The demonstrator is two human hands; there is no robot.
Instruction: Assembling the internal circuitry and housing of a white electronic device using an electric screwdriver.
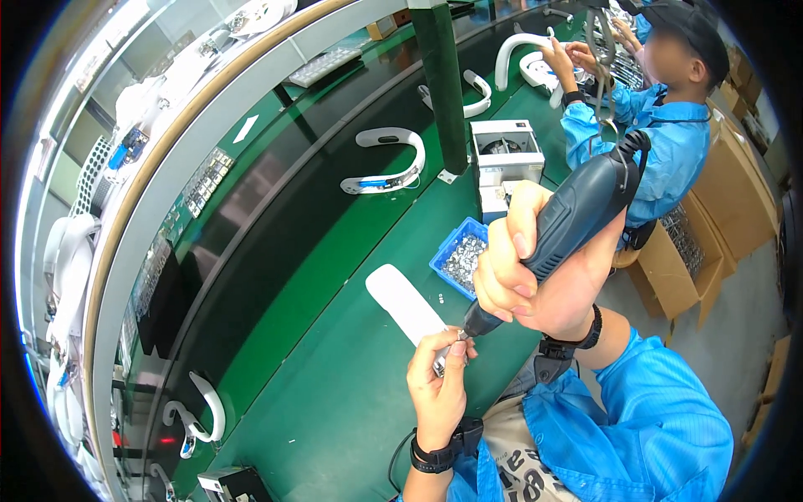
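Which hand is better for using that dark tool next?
Probably the right grip: it's wrapped around the dark tool, its tip by the left grip, which holds the white piece.

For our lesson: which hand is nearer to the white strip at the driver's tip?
Left. The left hand grips the white strip by its near end; the right hand is farther, above-right, holding the driver.

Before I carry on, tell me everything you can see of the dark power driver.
The power driver is dark blue-grey, apparently moulded plastic, with a thick, grooved body, a black fitting at its upper end and a narrowing nose. It slants from upper right to lower left, gripped by the right hand. Its nose reaches the left hand, which holds a white part. Whether it is running cannot be told.
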